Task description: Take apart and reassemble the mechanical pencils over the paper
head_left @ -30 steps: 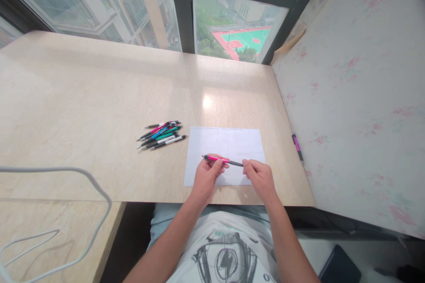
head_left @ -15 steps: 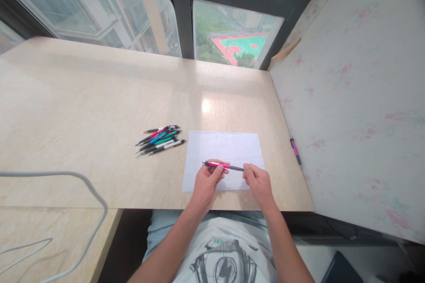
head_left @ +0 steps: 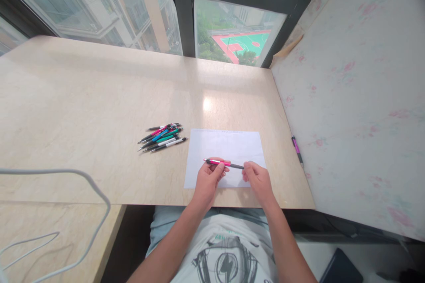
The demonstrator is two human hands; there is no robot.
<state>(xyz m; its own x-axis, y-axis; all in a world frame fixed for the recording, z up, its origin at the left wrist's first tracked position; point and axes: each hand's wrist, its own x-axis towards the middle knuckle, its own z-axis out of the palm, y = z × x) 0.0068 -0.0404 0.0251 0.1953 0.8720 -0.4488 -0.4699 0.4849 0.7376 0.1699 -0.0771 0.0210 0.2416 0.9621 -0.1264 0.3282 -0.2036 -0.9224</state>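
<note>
A pink and black pen [head_left: 226, 164] lies level between my two hands, above a white sheet of paper [head_left: 229, 146]. My left hand [head_left: 209, 179] is closed around its pink barrel, thumb on top. At the dark tip end, the fingers of my right hand [head_left: 257, 177] are pinched on the pen, hiding its point. Faint writing runs along the sheet's far edge. Left of the paper, a loose pile of pens [head_left: 162, 138] in black, white, pink, blue and green rests on the desk.
A purple and black pen [head_left: 297, 149] lies on the desk against the flowered wall [head_left: 358, 119]. A grey cable [head_left: 94, 185] loops over the left side of the desk [head_left: 83, 110]. Windows [head_left: 237, 31] stand behind the far edge.
My hands keep the same hold on the pen. The view has shifted slightly, so the desk and pens appear a little higher and further right.
</note>
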